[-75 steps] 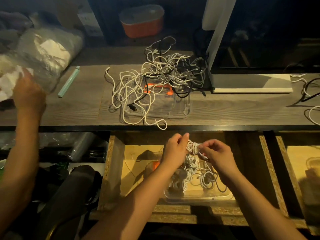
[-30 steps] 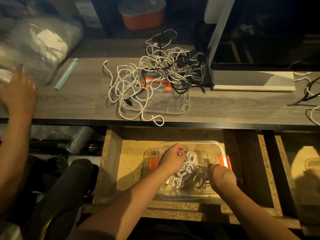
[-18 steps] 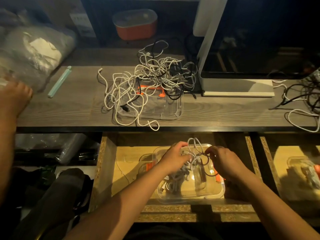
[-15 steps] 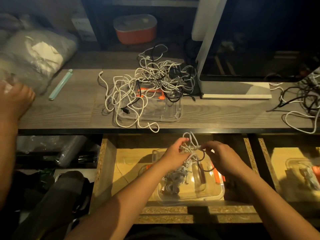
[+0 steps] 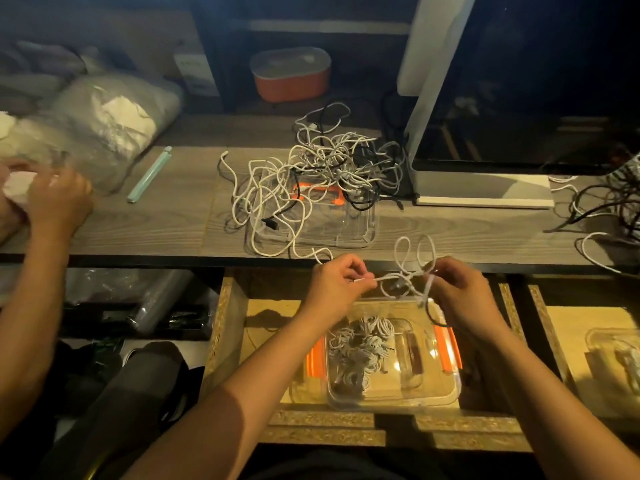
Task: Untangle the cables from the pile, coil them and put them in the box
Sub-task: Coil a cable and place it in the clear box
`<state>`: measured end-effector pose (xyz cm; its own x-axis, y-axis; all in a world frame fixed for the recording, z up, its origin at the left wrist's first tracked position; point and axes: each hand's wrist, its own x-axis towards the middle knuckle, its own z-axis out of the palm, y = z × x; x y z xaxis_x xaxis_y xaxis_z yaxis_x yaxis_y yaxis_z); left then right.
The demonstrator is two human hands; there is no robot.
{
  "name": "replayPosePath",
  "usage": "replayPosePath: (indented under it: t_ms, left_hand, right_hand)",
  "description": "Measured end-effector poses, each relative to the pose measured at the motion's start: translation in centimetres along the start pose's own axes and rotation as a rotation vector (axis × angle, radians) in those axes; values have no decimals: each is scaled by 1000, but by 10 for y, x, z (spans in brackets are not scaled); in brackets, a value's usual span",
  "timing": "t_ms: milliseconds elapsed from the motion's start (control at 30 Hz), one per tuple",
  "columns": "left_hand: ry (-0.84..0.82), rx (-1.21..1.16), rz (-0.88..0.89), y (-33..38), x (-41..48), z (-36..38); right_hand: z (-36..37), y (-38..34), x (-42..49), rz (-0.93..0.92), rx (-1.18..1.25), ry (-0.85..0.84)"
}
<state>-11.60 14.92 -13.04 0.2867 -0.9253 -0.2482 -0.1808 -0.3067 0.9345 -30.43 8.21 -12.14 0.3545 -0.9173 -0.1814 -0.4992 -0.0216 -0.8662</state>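
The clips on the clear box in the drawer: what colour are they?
Orange clips; the head view shows them best.

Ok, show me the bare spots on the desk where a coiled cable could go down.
Bare wood lies between the green pen and the cable pile, and in front of the monitor base, between the clear tray and the right-hand tangle. The drawer floor left of the box is bare too. Crowded: the pile itself.

We look down on a dark wood-grain desk (image 5: 138, 230) in dim, warm light, with a black monitor (image 5: 519, 98) standing at its right rear. Below the desk's front edge we see an open chipboard drawer (image 5: 225, 323), and a second drawer (image 5: 571, 327) beside it.
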Motion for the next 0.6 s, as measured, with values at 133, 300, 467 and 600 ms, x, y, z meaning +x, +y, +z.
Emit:
replayPosePath:
  t_ms: [133, 300, 467, 600]
  left_hand:
    - [-50, 402, 152, 3, 1, -9]
    - [24, 677, 208, 1, 10, -18]
    - [64, 668, 229, 9, 9, -11]
    - [-11, 575, 369, 23, 6, -2]
  right_hand:
    - [-2, 4, 3, 108, -133, 123]
    - [-17, 6, 8, 285, -245, 293]
    - [-18, -3, 11, 279, -345, 119]
    - [-11, -36, 3, -87, -470, 88]
